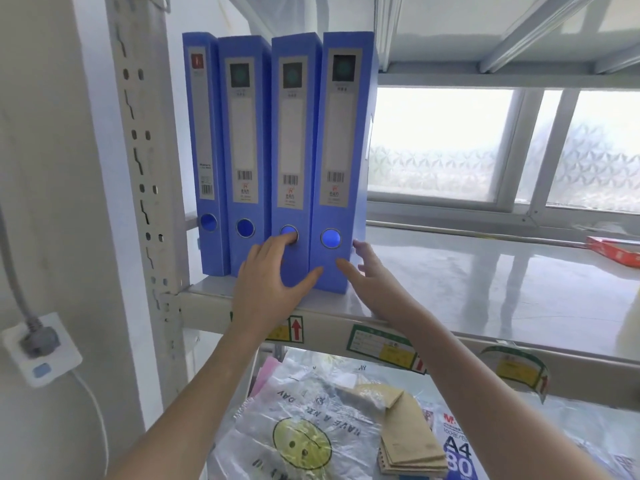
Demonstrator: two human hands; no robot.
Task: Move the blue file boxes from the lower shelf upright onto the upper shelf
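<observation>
Several blue file boxes stand upright side by side at the left end of the upper shelf. My left hand lies against the spine of the third box, with a fingertip at its round finger hole and the thumb spread across the bottom. My right hand is at the lower right corner of the rightmost box. Its thumb is on the spine and its fingers are on the box's right side. No blue box shows on the lower shelf.
A perforated shelf post stands left of the boxes. On the upper shelf's far right lies a red box. Below are a smiley plastic bag, brown envelopes and an A4 paper pack. A wall socket is at left.
</observation>
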